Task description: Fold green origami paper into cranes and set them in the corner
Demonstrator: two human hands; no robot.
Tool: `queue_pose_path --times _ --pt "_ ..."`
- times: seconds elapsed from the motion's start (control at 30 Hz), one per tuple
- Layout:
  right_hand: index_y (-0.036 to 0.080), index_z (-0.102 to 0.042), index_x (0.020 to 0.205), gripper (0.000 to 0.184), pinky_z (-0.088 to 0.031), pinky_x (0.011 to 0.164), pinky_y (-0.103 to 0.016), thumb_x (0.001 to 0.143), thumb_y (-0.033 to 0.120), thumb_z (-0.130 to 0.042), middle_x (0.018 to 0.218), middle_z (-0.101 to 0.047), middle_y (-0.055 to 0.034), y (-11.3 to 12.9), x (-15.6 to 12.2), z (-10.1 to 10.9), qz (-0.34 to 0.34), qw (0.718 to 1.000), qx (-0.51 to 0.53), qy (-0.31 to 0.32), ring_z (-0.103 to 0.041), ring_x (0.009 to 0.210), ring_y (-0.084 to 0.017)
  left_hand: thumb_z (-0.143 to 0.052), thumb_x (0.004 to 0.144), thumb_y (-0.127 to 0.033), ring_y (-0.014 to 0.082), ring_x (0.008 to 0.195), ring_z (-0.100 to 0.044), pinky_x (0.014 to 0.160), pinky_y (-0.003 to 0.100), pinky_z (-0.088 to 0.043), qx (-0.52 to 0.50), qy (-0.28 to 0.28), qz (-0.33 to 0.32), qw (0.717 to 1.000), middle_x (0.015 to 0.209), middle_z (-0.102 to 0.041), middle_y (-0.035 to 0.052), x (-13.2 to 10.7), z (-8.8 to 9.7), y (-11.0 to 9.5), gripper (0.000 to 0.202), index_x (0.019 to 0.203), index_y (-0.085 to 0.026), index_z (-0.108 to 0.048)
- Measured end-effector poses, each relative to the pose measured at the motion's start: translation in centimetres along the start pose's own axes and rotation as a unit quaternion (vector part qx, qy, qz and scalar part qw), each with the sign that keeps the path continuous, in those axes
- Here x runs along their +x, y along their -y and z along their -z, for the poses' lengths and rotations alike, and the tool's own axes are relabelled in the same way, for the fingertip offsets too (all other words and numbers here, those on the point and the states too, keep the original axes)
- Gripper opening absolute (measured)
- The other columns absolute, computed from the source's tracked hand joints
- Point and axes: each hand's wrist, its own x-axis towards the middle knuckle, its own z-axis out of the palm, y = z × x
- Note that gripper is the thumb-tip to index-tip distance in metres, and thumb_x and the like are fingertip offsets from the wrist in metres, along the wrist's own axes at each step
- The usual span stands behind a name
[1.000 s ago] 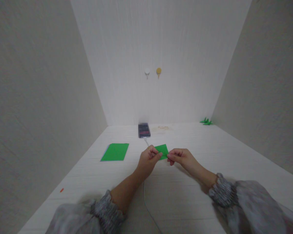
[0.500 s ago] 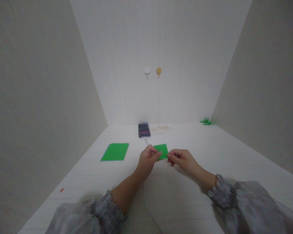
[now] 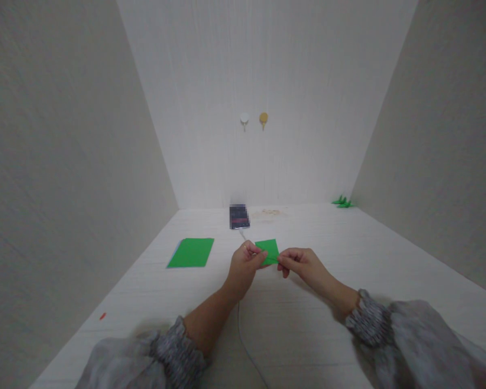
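A small folded piece of green paper (image 3: 270, 248) is held between my two hands above the white table. My left hand (image 3: 245, 268) pinches its left and lower side, thumb on top and fingers behind. At the paper's lower right corner, my right hand (image 3: 302, 265) grips with thumb and forefinger. A crease or folded edge runs across the paper's lower part. To the left lies a stack of green paper sheets (image 3: 191, 253), apart from both hands.
A phone (image 3: 238, 217) leans near the back wall, its white cable (image 3: 245, 346) running toward me beneath my left arm. Green folded paper pieces (image 3: 342, 202) sit in the far right corner. A small red piece (image 3: 102, 316) lies at left. Two hooks (image 3: 263, 119) hang on the wall.
Almost nothing differs. Both hands keep their hold on the green paper, with only a very slight shift of the fingers.
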Motion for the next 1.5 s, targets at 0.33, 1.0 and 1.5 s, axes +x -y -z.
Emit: queue_pose_path --times 0.33,1.0,1.5 --pt "0.015 -0.053 0.051 0.029 -0.036 0.045 -0.022 0.064 0.04 -0.061 0.044 -0.054 0.0025 0.1 0.1 -0.6 -0.05 0.995 0.087 -0.004 -0.047 0.041 -0.009 -0.06 0.066 -0.029 0.0046 0.042 -0.034 0.042 0.017 -0.024 0.131 0.021 -0.053 0.99 0.047 -0.041 -0.008 -0.3 0.1 0.6 0.022 0.064 -0.017 -0.042" --pt "0.014 -0.059 0.054 0.024 -0.034 0.046 -0.021 0.066 0.034 -0.062 0.045 -0.055 0.0018 -0.7 0.2 -0.6 -0.046 0.995 0.084 0.001 -0.047 0.042 -0.009 -0.065 0.06 -0.023 0.0066 0.046 -0.05 0.049 0.019 -0.04 0.053 0.013 -0.011 0.998 0.05 -0.053 -0.0064 -0.4 -0.4 0.1 0.023 0.062 -0.016 -0.044" --pt "0.012 -0.056 0.053 0.022 -0.033 0.046 -0.021 0.064 0.03 -0.063 0.044 -0.054 0.002 -0.4 0.2 -0.9 -0.046 0.99 0.133 0.011 -0.045 0.041 -0.007 -0.06 0.067 -0.027 0.0124 0.054 -0.058 0.059 0.03 -0.047 -0.021 0.043 0.011 0.999 0.058 -0.059 -0.0036 -0.3 0.3 -0.3 0.036 0.089 -0.018 -0.034"
